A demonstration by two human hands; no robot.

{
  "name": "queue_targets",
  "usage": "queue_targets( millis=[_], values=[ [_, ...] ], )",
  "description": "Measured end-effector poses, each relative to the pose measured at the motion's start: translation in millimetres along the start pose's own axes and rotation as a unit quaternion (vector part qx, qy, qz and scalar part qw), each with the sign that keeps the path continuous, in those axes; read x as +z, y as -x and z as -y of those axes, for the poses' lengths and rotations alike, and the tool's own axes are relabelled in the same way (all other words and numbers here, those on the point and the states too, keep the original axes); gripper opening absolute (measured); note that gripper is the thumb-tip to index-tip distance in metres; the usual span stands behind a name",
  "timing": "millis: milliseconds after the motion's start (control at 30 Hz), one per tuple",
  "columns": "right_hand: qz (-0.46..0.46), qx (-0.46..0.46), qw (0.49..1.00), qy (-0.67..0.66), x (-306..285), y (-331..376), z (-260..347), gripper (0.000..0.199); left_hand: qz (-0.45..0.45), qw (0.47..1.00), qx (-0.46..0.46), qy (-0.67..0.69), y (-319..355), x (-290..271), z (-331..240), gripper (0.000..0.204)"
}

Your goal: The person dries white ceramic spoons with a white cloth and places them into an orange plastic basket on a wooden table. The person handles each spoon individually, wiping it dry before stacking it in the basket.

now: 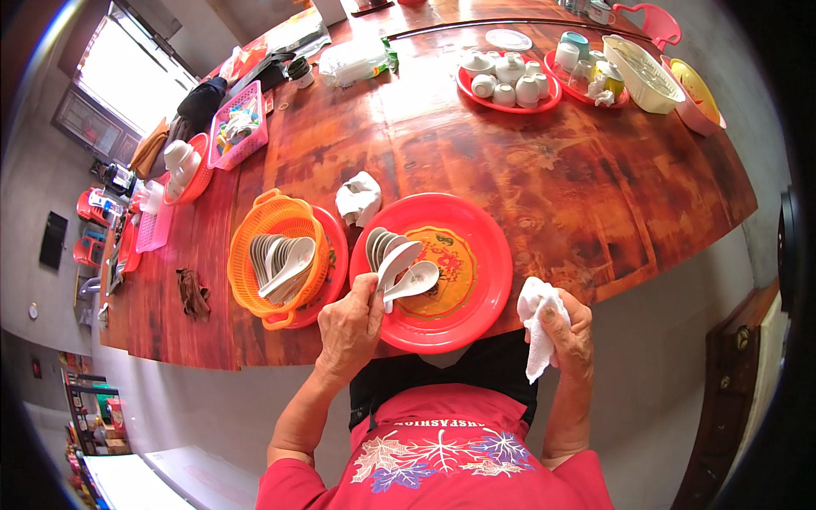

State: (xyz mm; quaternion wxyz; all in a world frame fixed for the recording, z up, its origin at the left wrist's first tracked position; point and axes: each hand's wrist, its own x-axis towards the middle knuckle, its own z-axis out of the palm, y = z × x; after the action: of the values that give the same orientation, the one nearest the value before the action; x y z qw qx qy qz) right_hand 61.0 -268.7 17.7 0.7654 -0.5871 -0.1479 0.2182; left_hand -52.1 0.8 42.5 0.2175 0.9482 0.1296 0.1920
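Note:
Over the left part of a round red tray (476, 314), my left hand (348, 330) is closed on a white soup spoon (398, 260), its fingers pinching the handle. Another white spoon (418, 279) lies on the tray just right of those fingers. Behind them a row of nested spoons (380, 245) rests on the tray, partly covered by the held one. My right hand (571, 331) grips a bunched white cloth (540, 319) off the tray's right side, at the table edge. To the left, an orange plastic basket (240, 255) holds several more white spoons (289, 265).
Under the orange basket is another red tray (338, 255). A crumpled white cloth (359, 197) and a brown rag (193, 295) lie on the wooden table (399, 153). Farther off stand a red tray of white teaware (510, 81), a cream basket (643, 75) and a pink basket (242, 127).

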Motion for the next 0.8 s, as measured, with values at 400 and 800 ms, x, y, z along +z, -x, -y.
queue_targets(
  millis=[400, 800],
  values=[
    [0.018, 0.039, 0.999, -0.030, 3.3, -0.9, 6.3, 0.030, -0.083, 0.992, 0.065, -0.062, 9.0, 22.0, 16.0, 0.027],
    [-0.006, -0.032, 0.999, -0.042, 27.9, -22.0, 7.8, 0.029, -0.047, 0.978, -0.028, 0.199, 14.3, 47.5, 13.8, 0.040]
  ],
)
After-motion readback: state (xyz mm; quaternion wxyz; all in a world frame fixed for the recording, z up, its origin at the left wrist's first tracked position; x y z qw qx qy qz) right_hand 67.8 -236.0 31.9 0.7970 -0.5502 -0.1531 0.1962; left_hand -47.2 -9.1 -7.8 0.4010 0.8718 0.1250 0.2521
